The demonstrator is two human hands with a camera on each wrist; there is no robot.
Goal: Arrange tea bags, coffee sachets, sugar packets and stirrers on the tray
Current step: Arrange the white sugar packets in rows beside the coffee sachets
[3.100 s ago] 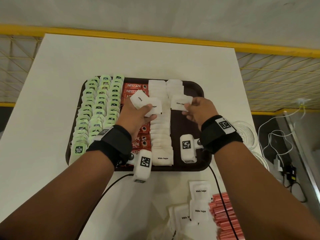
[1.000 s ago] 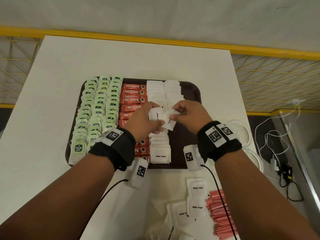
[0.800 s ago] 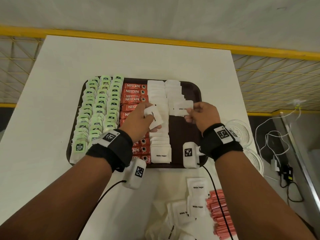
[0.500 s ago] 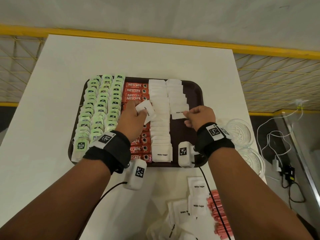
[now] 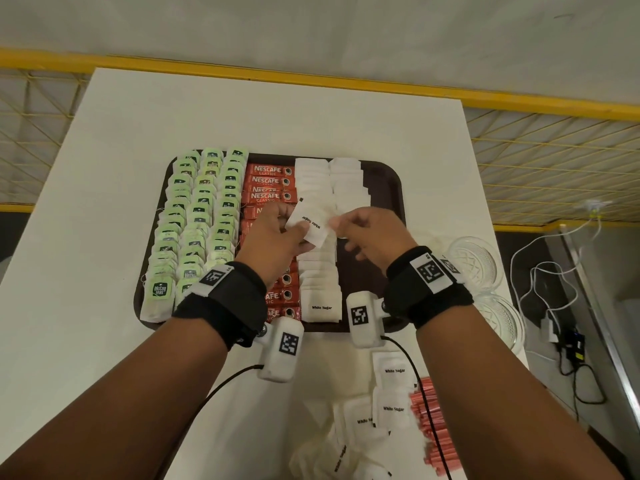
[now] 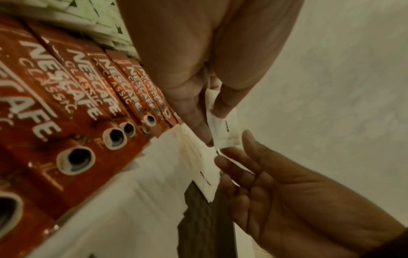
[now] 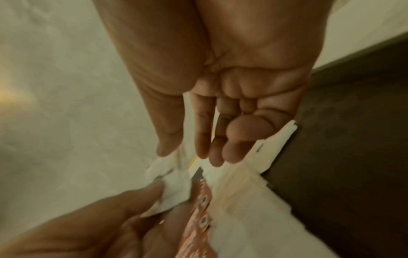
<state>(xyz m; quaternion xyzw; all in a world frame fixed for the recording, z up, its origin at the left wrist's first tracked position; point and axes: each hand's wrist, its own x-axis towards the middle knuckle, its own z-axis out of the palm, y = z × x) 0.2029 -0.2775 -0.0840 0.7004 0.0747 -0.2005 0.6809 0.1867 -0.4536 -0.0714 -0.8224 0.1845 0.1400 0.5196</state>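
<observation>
A dark brown tray (image 5: 386,174) holds green tea bags (image 5: 201,209) at the left, then red coffee sachets (image 5: 268,181), then two columns of white sugar packets (image 5: 311,178); the right column (image 5: 348,185) is shorter. Over the tray's middle my left hand (image 5: 294,226) pinches a white sugar packet (image 5: 310,225) between thumb and fingers; the left wrist view shows the pinch (image 6: 223,134). My right hand (image 5: 341,225) is at the packet's free end. Its thumb touches the paper (image 7: 174,181), and its fingers (image 7: 203,150) are nearly straight and apart from the thumb.
Loose sugar packets (image 5: 393,389) and a heap of red stirrers (image 5: 429,427) lie on the white table near me. Two glass bowls (image 5: 472,261) stand right of the tray, close to the table edge. Cables (image 5: 554,271) hang beyond. The tray's right strip (image 5: 360,271) is bare.
My right hand set a sugar packet on the shorter right column, then came back empty to the packet in my left hand. The left hand shifted slightly right.
</observation>
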